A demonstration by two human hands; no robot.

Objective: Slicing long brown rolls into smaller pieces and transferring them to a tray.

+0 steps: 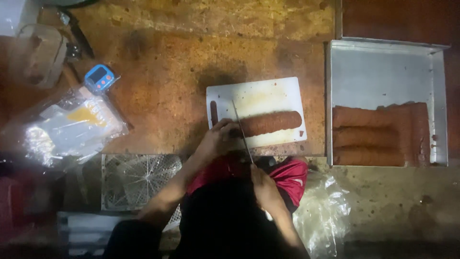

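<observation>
A large square metal tray [383, 72] holds brown rolls at the right. On the white plastic cutting board [268, 96] lies a long brown roll [275, 122]; the left hand [218, 139] presses its end, fingers seemingly together. The right hand [262, 184] is clamped on a thin knife [241, 127]

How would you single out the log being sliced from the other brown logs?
Find the white cutting board at the centre of the brown worktop. One brown log lies across it, under the knife. The other logs sit stacked in the metal tray on the right.
</observation>
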